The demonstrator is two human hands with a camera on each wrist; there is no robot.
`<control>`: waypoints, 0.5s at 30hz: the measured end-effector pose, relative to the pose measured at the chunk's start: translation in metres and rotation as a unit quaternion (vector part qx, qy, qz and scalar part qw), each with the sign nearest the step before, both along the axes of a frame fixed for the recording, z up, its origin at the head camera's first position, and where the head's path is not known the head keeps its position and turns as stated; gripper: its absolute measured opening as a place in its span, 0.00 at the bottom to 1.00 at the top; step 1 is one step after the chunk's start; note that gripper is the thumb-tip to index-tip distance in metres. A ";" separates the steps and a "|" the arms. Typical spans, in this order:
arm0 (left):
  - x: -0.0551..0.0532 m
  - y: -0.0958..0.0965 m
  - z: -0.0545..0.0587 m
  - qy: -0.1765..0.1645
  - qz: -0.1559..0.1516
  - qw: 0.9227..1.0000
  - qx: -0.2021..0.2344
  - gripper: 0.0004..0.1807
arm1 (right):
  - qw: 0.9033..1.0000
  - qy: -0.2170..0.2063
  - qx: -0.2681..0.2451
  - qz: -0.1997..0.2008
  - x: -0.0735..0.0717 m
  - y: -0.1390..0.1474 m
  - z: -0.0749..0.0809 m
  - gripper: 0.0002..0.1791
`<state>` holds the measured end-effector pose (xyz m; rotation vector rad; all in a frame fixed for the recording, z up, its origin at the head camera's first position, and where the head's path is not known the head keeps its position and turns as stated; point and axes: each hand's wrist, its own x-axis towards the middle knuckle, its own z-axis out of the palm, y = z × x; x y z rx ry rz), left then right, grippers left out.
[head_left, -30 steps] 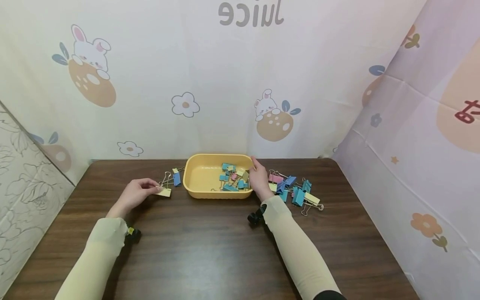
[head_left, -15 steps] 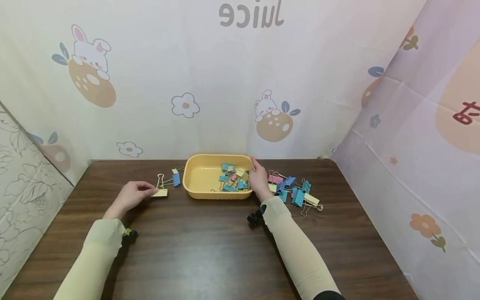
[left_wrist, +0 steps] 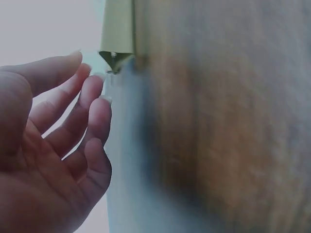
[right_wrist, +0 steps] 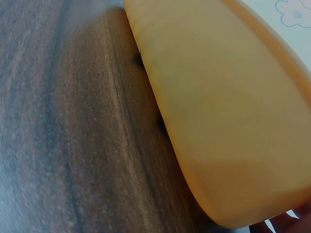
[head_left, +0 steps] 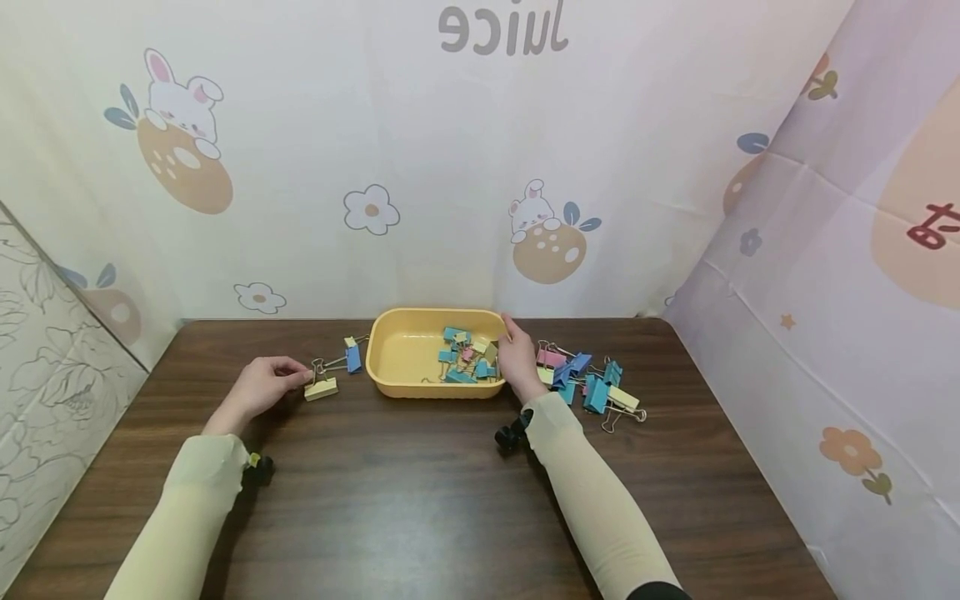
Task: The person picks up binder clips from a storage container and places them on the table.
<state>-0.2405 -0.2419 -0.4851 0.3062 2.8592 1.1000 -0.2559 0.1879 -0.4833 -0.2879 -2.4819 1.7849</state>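
Two hands [head_left: 260,387] [head_left: 519,360], one tray [head_left: 397,362], three clips [head_left: 353,359] left of it

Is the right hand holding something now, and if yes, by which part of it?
The right hand holds the yellow tray by its right end.

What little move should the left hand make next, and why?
Perhaps pinch the yellow binder clip by its body: the left hand has its fingertips right by it, but no grip is clear, while the right hand holds the yellow tray.

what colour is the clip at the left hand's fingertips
The clip is pale yellow, seen best in the head view.
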 end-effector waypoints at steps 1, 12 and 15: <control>0.000 0.001 0.001 0.003 0.000 1.000 0.006 0.16 | 1.000 0.000 0.002 0.001 0.000 0.000 0.000 0.28; -0.010 0.040 0.031 0.026 -0.030 0.997 0.067 0.15 | 1.000 -0.004 0.007 -0.002 0.000 0.000 0.001 0.28; -0.012 0.059 0.040 0.028 -0.045 0.996 0.076 0.13 | 1.000 -0.003 0.009 -0.003 0.000 0.000 0.001 0.28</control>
